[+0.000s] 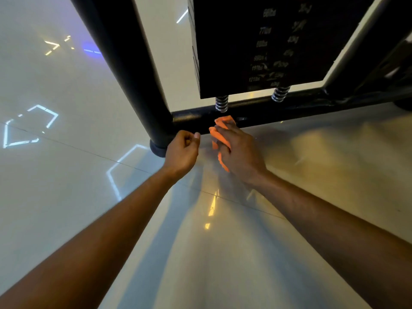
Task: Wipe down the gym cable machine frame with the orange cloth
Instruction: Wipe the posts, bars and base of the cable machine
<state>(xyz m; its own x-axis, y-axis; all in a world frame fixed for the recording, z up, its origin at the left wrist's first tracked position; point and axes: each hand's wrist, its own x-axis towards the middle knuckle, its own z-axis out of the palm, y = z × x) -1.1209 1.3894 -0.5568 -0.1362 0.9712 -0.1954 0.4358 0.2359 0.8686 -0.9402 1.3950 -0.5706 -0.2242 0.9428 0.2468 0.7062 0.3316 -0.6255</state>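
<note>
A glossy pale tiled floor [66, 197] reflects ceiling lights [29, 128] as bright outlines.

dim indoor | ceiling lights glare on glossy floor [66, 197] | motion blur | wide-angle bending at edges
</note>
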